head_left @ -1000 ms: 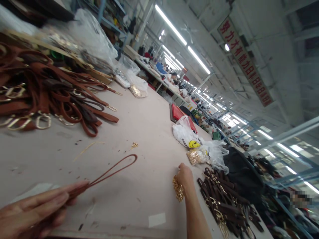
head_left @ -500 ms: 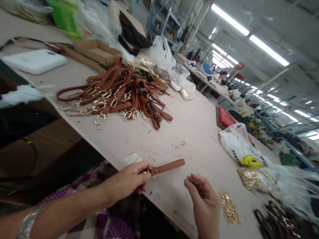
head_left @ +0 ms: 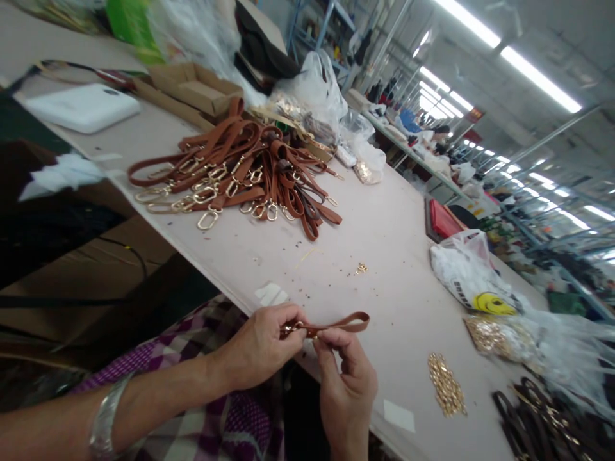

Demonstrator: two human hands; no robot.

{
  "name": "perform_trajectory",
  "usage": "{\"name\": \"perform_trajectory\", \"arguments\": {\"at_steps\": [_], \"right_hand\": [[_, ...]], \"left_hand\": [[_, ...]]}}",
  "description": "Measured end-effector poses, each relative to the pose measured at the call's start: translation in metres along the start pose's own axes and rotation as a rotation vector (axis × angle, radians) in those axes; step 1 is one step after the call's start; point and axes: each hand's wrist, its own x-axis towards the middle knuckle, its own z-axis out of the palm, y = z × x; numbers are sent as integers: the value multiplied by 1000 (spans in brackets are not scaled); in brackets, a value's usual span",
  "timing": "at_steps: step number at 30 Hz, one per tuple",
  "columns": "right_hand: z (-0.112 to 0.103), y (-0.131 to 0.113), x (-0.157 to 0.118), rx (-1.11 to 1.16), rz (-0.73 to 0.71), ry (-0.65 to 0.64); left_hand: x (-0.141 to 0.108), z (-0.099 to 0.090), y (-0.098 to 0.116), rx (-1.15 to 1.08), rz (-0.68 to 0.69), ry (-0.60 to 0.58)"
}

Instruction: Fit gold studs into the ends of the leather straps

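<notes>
A brown leather strap (head_left: 354, 321), folded into a loop, lies across my two hands over the table's near edge. Fingers and thumb of my left hand (head_left: 266, 342) are closed on its end, by a gold metal clasp (head_left: 288, 329) that they partly cover. My right hand (head_left: 348, 378) pinches with thumb and forefinger close against the strap, just right of the left fingertips. A tiny gold fitting (head_left: 315, 338) glints at that pinch; its exact form is too small to tell.
A heap of brown straps with gold clasps (head_left: 240, 173) lies on the table at back left. Small gold fittings form a pile (head_left: 446, 384) at right and a few (head_left: 361, 269) near the middle. Dark straps (head_left: 538, 416), a smiley-printed plastic bag (head_left: 461, 269) and a white case (head_left: 84, 105) lie around.
My right hand has moved left from beside the strap's free end to the strap close to my left hand. The strap, straight before, now curves into a loop. The view has shifted slightly.
</notes>
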Motion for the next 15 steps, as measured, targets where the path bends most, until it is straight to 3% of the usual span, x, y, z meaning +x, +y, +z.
{"name": "perform_trajectory", "arguments": {"at_steps": [7, 15], "right_hand": [[7, 2, -10, -129, -119, 91], [17, -1, -19, -222, -255, 181]], "left_hand": [[-6, 3, 0, 78, 149, 88], [-16, 7, -9, 25, 218, 139]]}}
